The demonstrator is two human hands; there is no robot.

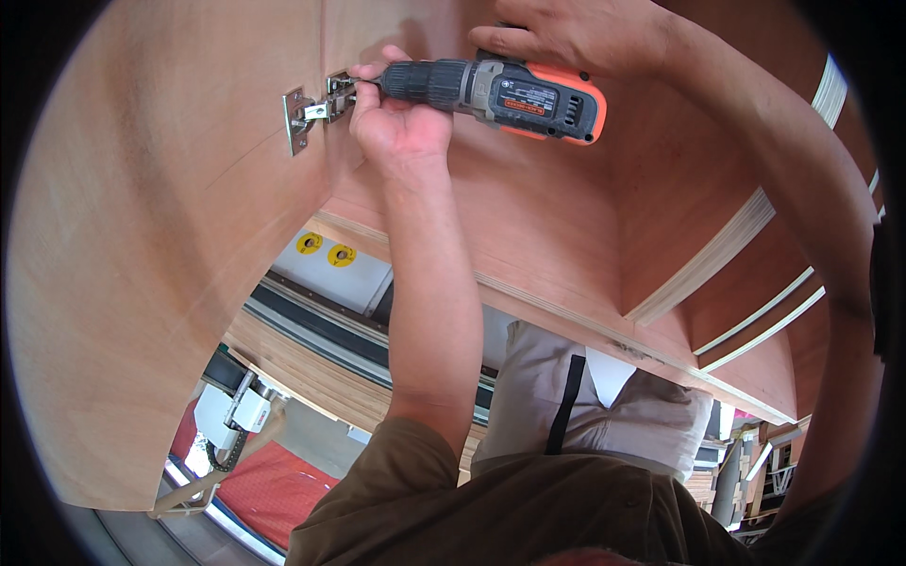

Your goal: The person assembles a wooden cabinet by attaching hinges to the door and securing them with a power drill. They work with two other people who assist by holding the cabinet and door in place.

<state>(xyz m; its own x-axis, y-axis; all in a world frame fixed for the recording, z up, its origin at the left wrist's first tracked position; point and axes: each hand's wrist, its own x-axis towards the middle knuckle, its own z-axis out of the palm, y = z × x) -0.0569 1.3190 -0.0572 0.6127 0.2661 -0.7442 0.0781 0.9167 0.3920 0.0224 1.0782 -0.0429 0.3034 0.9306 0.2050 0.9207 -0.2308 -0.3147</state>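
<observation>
A black and orange cordless drill [528,99] lies sideways across the upper middle, its chuck [425,82] pointing left at a metal cabinet hinge [316,111]. My right hand [585,36] is closed on the drill from the far side; the drill hides part of the grip. Around the front of the chuck, my left hand [404,127] is curled with its palm facing me, thumb and fingertips close to the bit and the hinge. One hinge plate sits on the wooden door panel [179,189], the other on the cabinet's inner wall. The bit's tip and any screw are hard to make out.
The plywood cabinet [538,236] has a front edge running below my left forearm and dividers [703,255] at the right. Beyond the edge are a machine bed with a dark rail [330,321], a white device [250,410] and red sheeting [274,481].
</observation>
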